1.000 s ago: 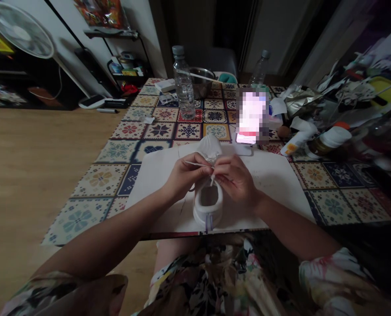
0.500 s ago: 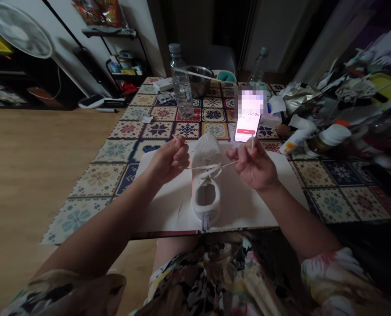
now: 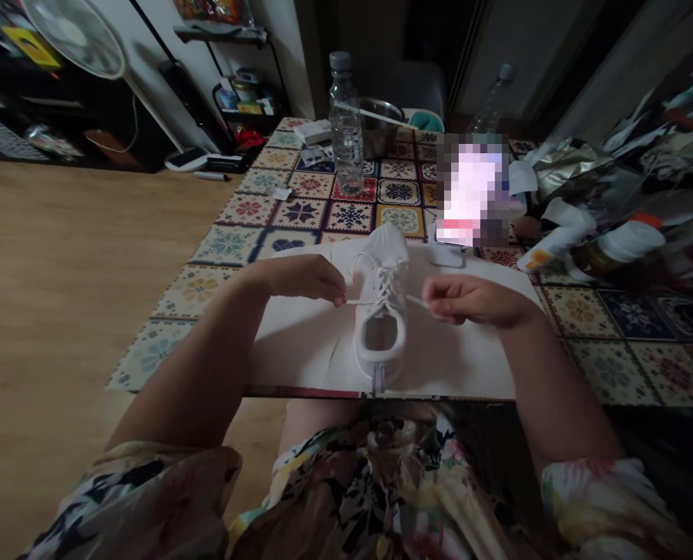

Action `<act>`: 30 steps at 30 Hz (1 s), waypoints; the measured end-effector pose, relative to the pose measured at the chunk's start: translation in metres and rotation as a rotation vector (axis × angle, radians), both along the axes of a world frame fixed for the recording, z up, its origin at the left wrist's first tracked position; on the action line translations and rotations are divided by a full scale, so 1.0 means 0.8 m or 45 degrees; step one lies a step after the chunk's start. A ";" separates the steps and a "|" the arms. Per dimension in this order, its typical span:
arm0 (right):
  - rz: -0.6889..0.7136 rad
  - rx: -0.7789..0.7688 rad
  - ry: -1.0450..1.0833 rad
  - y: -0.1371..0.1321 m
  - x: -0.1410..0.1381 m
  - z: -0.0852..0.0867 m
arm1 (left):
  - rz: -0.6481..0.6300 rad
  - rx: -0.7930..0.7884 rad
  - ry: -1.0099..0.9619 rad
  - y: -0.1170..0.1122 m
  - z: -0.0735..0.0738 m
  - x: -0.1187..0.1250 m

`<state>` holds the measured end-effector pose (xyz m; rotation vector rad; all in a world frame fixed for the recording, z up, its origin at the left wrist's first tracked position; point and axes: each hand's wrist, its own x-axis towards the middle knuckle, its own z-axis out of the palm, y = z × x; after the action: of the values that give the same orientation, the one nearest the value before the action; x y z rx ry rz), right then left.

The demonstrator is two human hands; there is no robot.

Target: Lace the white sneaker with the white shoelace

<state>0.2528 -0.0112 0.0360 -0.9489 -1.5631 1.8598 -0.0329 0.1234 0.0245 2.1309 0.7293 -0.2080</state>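
A white sneaker (image 3: 381,342) stands upright on a white sheet (image 3: 305,342), its toe pointing away from me and its heel near the table's front edge. To its left, my left hand (image 3: 314,278) is closed, pinching one end of the white shoelace (image 3: 361,302). My right hand (image 3: 466,299), slightly blurred, is closed on the other lace end at the right. Both ends run out sideways from the top of the lacing. Crossed laces show over the shoe's tongue.
A lit phone (image 3: 468,194), its screen blurred out, leans on a stand behind the sheet. A plastic bottle (image 3: 347,132) and a metal bowl (image 3: 378,128) stand farther back. Bottles, including a white one with an orange cap (image 3: 620,245), and bags crowd the right side of the patterned table (image 3: 174,330).
Both hands have come down lower, beside the shoe. The loose lace loops over the shoe have drawn in, and the lace now lies close to the tongue. The view has shifted slightly.
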 end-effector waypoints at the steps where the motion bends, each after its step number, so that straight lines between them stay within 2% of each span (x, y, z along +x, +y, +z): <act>1: 0.095 -0.024 -0.075 0.001 -0.003 -0.002 | -0.031 -0.001 0.020 -0.001 0.000 0.002; 3: 0.200 -0.046 -0.139 0.002 -0.008 -0.005 | -0.087 -0.009 0.041 -0.005 0.000 0.006; 4: 0.196 -0.047 -0.146 0.002 -0.010 -0.005 | -0.108 -0.017 0.033 -0.007 -0.001 0.007; 7: 0.064 -0.048 -0.215 0.002 -0.014 -0.007 | -0.162 -0.144 -0.051 -0.010 -0.003 0.009; 11: -0.070 0.055 -0.331 0.004 -0.014 -0.011 | -0.226 -0.483 -0.248 -0.011 -0.004 0.008; 13: -0.029 0.106 -0.385 0.006 -0.012 -0.014 | -0.290 -0.490 -0.335 -0.012 0.000 0.008; 16: 0.074 0.056 -0.432 0.008 -0.007 -0.016 | -0.350 -0.366 -0.491 -0.015 0.012 0.011; 19: 0.055 0.064 -0.365 0.009 -0.003 -0.013 | -0.187 -0.299 -0.732 -0.019 0.025 0.013; 22: 0.026 0.248 -0.285 0.009 0.000 -0.007 | -0.062 -0.294 -0.822 -0.022 0.029 0.014; 26: -0.049 0.427 -0.059 0.008 -0.006 -0.007 | -0.039 -0.469 -0.915 -0.027 0.013 0.020; 30: -0.266 0.312 0.249 0.008 -0.029 -0.021 | 0.138 -0.670 -1.180 -0.045 -0.012 0.038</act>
<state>0.2297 -0.0051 0.0191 -0.7634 -1.4721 1.5274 -0.0026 0.0875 0.0147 1.4361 0.1909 0.5623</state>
